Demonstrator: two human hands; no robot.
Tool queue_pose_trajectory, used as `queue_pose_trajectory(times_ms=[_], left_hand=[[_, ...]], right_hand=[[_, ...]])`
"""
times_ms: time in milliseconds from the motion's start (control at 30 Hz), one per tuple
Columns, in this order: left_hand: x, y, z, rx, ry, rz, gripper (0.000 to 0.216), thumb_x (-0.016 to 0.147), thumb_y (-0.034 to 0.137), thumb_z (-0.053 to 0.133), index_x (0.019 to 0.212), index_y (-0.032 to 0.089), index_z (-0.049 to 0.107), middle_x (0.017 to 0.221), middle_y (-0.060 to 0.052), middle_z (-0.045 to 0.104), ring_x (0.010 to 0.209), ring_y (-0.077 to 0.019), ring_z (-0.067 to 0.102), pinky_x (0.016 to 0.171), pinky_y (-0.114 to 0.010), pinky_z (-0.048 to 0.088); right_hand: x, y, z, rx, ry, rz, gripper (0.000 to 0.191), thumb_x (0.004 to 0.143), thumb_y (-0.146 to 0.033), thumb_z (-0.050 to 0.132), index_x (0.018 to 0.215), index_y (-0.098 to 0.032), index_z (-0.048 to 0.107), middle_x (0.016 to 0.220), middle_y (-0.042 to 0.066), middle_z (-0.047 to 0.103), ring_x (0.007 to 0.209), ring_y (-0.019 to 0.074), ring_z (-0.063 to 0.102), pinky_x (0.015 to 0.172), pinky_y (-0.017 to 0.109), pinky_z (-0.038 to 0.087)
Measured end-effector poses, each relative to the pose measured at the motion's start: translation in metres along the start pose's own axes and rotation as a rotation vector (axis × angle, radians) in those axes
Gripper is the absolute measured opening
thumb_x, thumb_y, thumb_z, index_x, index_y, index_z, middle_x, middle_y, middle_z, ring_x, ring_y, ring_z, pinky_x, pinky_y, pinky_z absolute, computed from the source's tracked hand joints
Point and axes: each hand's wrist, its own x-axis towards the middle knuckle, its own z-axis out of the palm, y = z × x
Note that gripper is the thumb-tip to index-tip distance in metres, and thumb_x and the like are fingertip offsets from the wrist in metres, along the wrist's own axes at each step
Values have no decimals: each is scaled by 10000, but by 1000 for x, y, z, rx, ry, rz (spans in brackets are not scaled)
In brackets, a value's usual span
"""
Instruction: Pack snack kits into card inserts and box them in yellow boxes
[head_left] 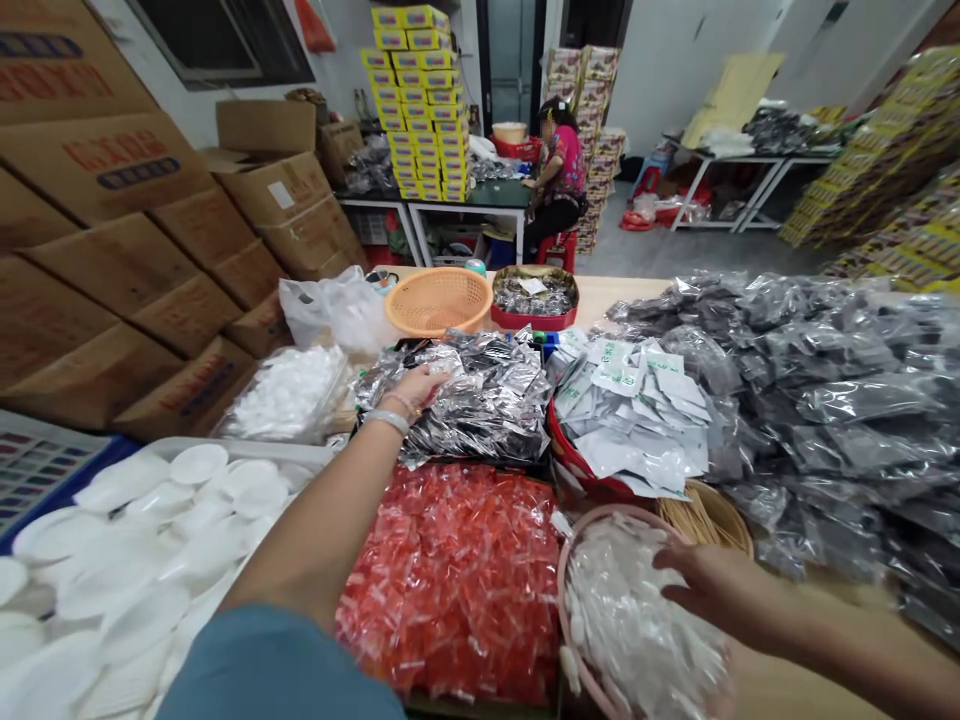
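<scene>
My left hand (411, 392) reaches over a black tray heaped with silver foil sachets (487, 400). Its fingers are drawn together, with a foil sachet (450, 366) at their tips. On the right, my right hand (701, 580), slightly blurred, hovers at the edge of a pink basket (574, 600) of clear plastic packets (637, 610). The fingers there are apart and I see nothing in them. Below my left hand lies a box of red packets (465, 580). White sachets with green print (637, 400) fill a red container (559, 440) between the hands.
White plastic bowls (150, 540) crowd a tub at left, near bagged white pieces (285, 395). Behind stand an orange basket (439, 300) and a red tin (534, 315). Dark pouches (840, 390) pile up right, beside thin sticks (701, 520). Cartons (97, 260) line the left; a person (562, 165) sits behind.
</scene>
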Motion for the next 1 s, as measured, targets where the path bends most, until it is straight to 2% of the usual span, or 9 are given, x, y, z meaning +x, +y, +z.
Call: queue_pose_trajectory(times_ms=[167,267,367,533,667,767,833,900,1000], left_hand=[[-19,-10,4,206,-25,68,170,640,187,528,510,170,421,383,66,329,383,-69,340,445,-192,286],[-35,-20,13,346,-30,117,203,576,137,544,412,165,427,375,29,348,464,-112,424,517,-223,309],[-50,-22,13,402,-29,170,184,592,172,537,421,162,469,433,-5,427,563,-149,481,573,-237,328],[-60,-10,1,349,7,154,153,654,282,525,634,142,585,488,9,494,511,-127,468,503,-213,342],[-55,-1,4,259,44,98,175,668,271,513,700,113,582,416,47,427,404,-95,406,440,-200,325],[-51,0,18,194,29,92,125,652,239,515,649,119,551,393,65,383,384,-82,377,419,-190,302],[-48,-1,30,152,-10,121,100,628,232,528,606,135,521,393,72,374,383,-74,358,411,-184,282],[-46,2,41,93,-34,181,110,604,227,533,554,148,475,393,74,374,382,-68,343,401,-180,258],[-45,13,53,-58,-30,231,145,592,220,524,524,163,409,387,77,358,369,-63,329,380,-178,226]], right_hand=[[31,-28,-54,-252,250,-98,256,821,-247,355,914,-209,591,827,63,629,715,170,589,591,236,397],[72,-53,-86,-551,356,-92,270,801,-121,336,929,-163,569,969,117,571,709,177,589,565,251,400],[110,-69,-103,-721,331,-125,311,769,-53,351,989,-135,554,1130,169,470,755,190,589,570,268,422],[136,-68,-115,-743,276,-139,298,752,-39,360,916,-111,598,1074,167,502,821,237,573,604,300,433],[124,-59,-125,-542,448,-125,243,758,-101,376,901,-130,570,944,129,552,732,195,565,581,270,402],[89,-39,-129,-119,758,-99,172,731,-169,408,859,-148,522,760,52,548,626,135,508,550,233,365],[55,-16,-123,242,870,-99,154,689,-181,418,827,-165,484,666,-3,495,565,100,448,516,205,339],[19,10,-107,539,780,-66,127,649,-194,417,765,-174,465,605,-33,439,524,83,400,486,189,319],[-16,46,-65,742,418,163,94,631,-241,412,620,-166,468,520,-39,400,484,83,370,462,195,311]])
